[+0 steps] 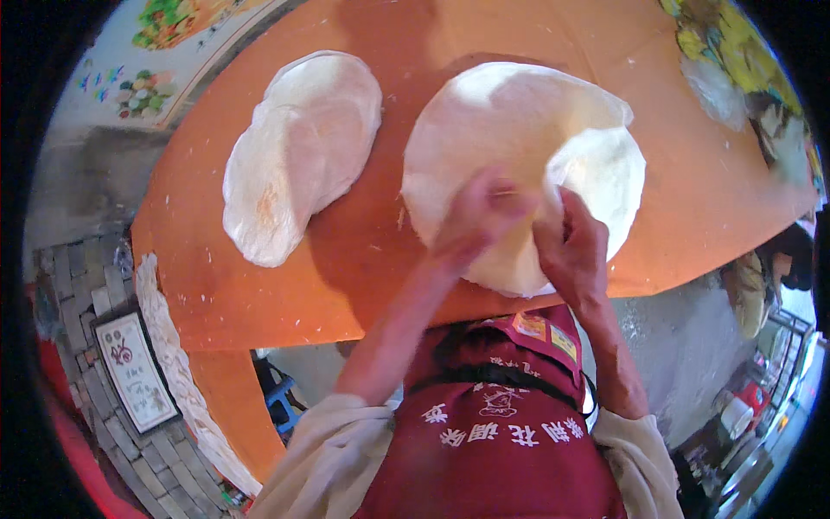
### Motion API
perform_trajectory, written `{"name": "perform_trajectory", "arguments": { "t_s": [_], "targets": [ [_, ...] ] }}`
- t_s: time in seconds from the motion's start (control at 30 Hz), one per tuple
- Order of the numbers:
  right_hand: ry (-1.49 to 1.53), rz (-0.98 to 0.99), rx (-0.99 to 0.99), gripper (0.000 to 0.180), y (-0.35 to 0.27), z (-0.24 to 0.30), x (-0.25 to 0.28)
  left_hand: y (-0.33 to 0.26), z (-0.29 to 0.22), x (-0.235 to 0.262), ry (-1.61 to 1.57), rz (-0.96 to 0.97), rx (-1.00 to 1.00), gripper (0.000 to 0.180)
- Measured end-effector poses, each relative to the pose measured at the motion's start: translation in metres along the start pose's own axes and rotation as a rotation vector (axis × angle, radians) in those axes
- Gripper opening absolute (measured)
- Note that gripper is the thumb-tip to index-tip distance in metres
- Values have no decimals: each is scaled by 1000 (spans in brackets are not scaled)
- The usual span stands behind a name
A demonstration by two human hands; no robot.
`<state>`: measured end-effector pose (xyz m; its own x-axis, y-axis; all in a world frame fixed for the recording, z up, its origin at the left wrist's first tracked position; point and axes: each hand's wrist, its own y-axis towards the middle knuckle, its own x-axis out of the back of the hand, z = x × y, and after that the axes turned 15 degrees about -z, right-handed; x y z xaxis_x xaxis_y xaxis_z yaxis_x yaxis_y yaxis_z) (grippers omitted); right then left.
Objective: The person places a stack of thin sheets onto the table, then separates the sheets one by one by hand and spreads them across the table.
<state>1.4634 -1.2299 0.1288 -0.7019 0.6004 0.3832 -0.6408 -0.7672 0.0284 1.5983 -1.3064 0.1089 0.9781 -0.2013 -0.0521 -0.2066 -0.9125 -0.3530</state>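
Observation:
A large round white sheet [484,112], soft and thin-looking, lies at the middle of the orange tabletop. Its right part is turned up into a pale fold [609,169]. My right hand [577,246] is closed on the edge of that fold, thumb against fingers. Over the sheet's middle hovers my left hand [486,208], its fingers bent and smeared by motion; whether it holds anything is unclear. To the left rests a second white piece [307,156], longer and narrower, with a small yellowish-brown patch near its lower end. Neither hand touches that one.
The orange table covering [372,259] has white specks. Crumpled plastic bags [718,82] sit at the far right edge. A pale ragged strip [169,337] runs along the table's left side. Beyond it, a framed sign [134,372] stands against brick, and a blue stool [278,398] is underneath.

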Motion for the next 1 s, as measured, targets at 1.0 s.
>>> {"name": "perform_trajectory", "arguments": {
  "t_s": [1.0],
  "targets": [
    [792, 101, -965, 24, 19, -86, 90, -45, 26, -77, 655, 102, -714, 58]
  ]
}}
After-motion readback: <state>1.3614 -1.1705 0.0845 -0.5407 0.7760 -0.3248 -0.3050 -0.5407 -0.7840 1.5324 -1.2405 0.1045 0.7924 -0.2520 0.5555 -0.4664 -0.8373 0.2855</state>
